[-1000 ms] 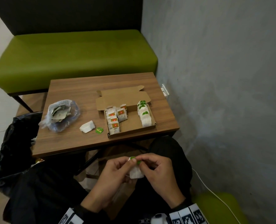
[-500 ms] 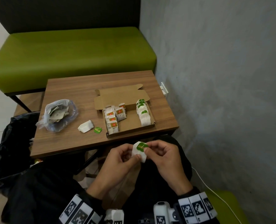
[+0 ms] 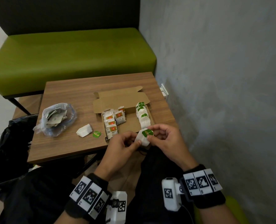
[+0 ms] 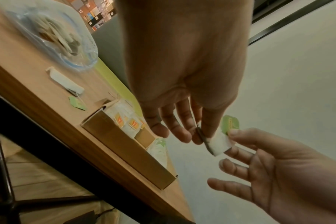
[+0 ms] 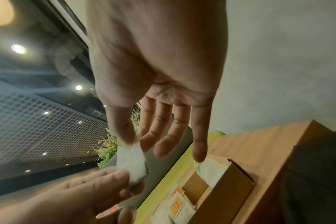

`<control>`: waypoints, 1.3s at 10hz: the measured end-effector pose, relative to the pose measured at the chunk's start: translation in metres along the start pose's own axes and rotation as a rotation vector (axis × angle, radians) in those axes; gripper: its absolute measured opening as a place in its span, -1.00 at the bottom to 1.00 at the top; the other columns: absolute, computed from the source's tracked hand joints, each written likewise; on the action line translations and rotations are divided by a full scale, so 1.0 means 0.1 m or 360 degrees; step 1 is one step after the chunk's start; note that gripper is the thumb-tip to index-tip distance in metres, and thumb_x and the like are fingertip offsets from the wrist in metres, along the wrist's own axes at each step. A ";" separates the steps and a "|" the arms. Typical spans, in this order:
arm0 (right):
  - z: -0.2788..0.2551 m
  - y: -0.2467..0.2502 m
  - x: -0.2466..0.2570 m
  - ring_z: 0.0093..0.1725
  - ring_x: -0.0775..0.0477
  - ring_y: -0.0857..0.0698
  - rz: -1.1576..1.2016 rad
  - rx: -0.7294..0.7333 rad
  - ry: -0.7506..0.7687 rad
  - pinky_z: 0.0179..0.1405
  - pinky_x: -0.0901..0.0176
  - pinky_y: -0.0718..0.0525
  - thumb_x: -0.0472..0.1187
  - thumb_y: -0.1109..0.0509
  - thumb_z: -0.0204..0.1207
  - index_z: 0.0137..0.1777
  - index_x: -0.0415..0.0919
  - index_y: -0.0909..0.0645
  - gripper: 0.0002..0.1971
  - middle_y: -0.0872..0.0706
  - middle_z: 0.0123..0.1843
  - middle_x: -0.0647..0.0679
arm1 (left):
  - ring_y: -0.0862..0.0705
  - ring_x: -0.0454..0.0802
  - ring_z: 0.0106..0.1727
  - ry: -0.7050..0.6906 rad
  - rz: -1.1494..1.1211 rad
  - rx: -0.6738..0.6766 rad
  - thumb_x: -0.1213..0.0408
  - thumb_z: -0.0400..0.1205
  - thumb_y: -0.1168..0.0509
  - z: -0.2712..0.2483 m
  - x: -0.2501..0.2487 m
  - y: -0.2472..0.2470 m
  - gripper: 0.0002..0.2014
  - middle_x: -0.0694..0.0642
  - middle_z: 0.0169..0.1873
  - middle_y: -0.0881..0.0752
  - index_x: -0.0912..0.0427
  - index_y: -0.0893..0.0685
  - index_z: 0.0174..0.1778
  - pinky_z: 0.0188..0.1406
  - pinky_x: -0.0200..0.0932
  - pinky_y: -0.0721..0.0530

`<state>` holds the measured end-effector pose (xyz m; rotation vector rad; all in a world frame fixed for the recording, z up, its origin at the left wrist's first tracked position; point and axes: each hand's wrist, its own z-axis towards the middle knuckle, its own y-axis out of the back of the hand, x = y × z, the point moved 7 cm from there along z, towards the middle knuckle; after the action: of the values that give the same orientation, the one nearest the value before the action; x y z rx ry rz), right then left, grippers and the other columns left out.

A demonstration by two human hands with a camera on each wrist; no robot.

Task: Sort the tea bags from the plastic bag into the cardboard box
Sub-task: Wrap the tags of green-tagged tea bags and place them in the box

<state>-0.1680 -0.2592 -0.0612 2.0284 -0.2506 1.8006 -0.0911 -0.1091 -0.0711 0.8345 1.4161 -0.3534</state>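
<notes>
I'm pinching one tea bag (image 3: pixel 143 137) with both hands: left hand (image 3: pixel 123 147), right hand (image 3: pixel 165 139) | hovering at the box (image 3: pixel 134 124) front edge | bag (image 3: pixel 56 119) sitting left

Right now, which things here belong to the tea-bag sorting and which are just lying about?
Job: held tea bag, left hand, right hand, cardboard box, plastic bag, loose tea bag.
Lying about: green bench, black bin bag, wall socket.

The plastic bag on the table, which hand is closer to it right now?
Left. The left hand sits nearer the plastic bag, though well clear of it; the right hand is farther right. Both pinch one green-tagged tea bag.
</notes>
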 end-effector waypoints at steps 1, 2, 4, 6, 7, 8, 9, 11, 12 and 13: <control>0.22 0.02 0.00 -0.15 -0.04 -0.80 -0.0335 0.0075 0.0017 -0.09 -0.01 -0.82 -0.26 -0.58 0.48 -0.04 -0.04 -0.81 -0.88 -0.84 -0.17 -0.02 | -0.75 -0.20 -0.08 -0.0009 0.0063 -0.0040 0.27 0.63 -0.42 0.15 0.05 0.02 -0.83 -0.08 -0.09 -0.81 0.06 -0.78 0.12 -0.15 -0.35 -0.69; 0.49 0.11 0.03 -0.19 0.11 -0.73 -0.0624 0.0031 0.0055 -0.14 -0.01 -0.78 -0.16 -0.56 0.50 -0.05 0.04 -0.80 -0.91 -0.80 -0.21 0.10 | -0.72 -0.19 -0.09 0.0138 0.0288 -0.0144 0.21 0.62 -0.43 0.31 0.27 0.07 -0.70 -0.15 0.06 -0.73 0.01 -0.68 0.28 -0.12 -0.29 -0.72; 1.07 0.17 -0.21 -0.18 0.24 -0.69 -0.1046 0.0075 -0.0057 -0.05 -0.01 -0.78 -0.05 -0.51 0.55 0.09 0.03 -0.79 -0.85 -0.75 -0.17 0.24 | -0.59 -0.13 0.28 0.0291 0.0710 -0.0062 0.10 0.61 -0.42 0.35 0.68 0.05 -0.42 -0.06 0.38 -0.53 0.00 -0.43 0.55 0.37 -0.08 -0.62; 1.43 -0.01 -0.54 -0.09 0.05 -0.74 -0.1341 0.0509 -0.0255 0.02 0.05 -0.72 -0.12 -0.55 0.52 0.01 0.01 -0.80 -0.90 -0.78 -0.15 0.14 | -0.53 -0.16 0.35 0.0230 0.0819 -0.0064 0.06 0.63 -0.39 0.36 0.74 0.02 -0.43 -0.08 0.36 -0.51 0.01 -0.41 0.56 0.35 -0.26 -0.52; 1.45 -0.06 -0.58 -0.07 0.05 -0.75 -0.1413 0.0606 -0.0335 0.02 0.06 -0.72 -0.17 -0.55 0.52 0.02 -0.02 -0.80 -0.89 -0.80 -0.08 0.07 | -0.53 -0.18 0.34 0.0231 0.0793 -0.0088 0.08 0.63 -0.38 0.36 0.76 0.01 -0.45 -0.10 0.35 -0.51 0.00 -0.43 0.55 0.36 -0.25 -0.55; 1.45 -0.10 -0.56 -0.06 0.03 -0.73 -0.1551 0.0605 -0.0318 -0.04 0.10 -0.70 -0.16 -0.55 0.51 0.05 -0.01 -0.80 -0.87 -0.78 -0.06 0.06 | -0.53 -0.17 0.34 0.0228 0.0782 -0.0098 0.10 0.63 -0.39 0.36 0.77 0.00 -0.44 -0.10 0.36 -0.51 0.02 -0.43 0.55 0.35 -0.28 -0.52; 1.41 -0.17 -0.47 0.02 -0.01 -0.70 -0.1863 0.0613 -0.0227 -0.01 0.10 -0.66 -0.05 -0.58 0.46 0.21 0.03 -0.75 -0.69 -0.76 0.08 0.03 | -0.53 -0.17 0.34 0.0223 0.0790 -0.0107 0.10 0.62 -0.39 0.36 0.78 0.00 -0.44 -0.09 0.35 -0.51 0.03 -0.43 0.55 0.33 -0.30 -0.50; 1.34 -0.28 -0.38 0.17 -0.12 -0.70 -0.2212 0.0559 -0.0068 0.01 0.08 -0.57 0.00 -0.59 0.45 0.32 0.04 -0.69 -0.57 -0.73 0.21 -0.05 | -0.53 -0.16 0.33 0.0232 0.0808 -0.0104 0.11 0.63 -0.38 0.37 0.78 -0.01 -0.44 -0.09 0.34 -0.52 0.03 -0.42 0.56 0.29 -0.35 -0.45; 1.35 -0.28 -0.38 0.10 -0.11 -0.71 -0.2208 0.0499 -0.0041 -0.10 0.11 -0.51 -0.04 -0.58 0.45 0.24 0.00 -0.71 -0.64 -0.75 0.14 -0.06 | -0.53 -0.16 0.33 0.0223 0.0829 -0.0099 0.11 0.63 -0.37 0.37 0.78 -0.01 -0.44 -0.08 0.33 -0.51 0.02 -0.41 0.56 0.22 -0.40 -0.39; 1.38 -0.24 -0.33 0.12 -0.13 -0.71 -0.2135 0.0403 -0.0020 -0.11 0.11 -0.51 -0.07 -0.58 0.46 0.30 0.00 -0.69 -0.60 -0.75 0.18 -0.07 | -0.53 -0.15 0.34 0.0215 0.0834 -0.0100 0.11 0.63 -0.37 0.36 0.77 -0.01 -0.44 -0.08 0.34 -0.51 0.01 -0.41 0.56 0.26 -0.37 -0.43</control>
<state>-0.0386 -0.2993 -0.1089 1.5862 1.1148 0.9279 -0.0536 -0.1147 -0.1469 1.1536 1.2668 0.1500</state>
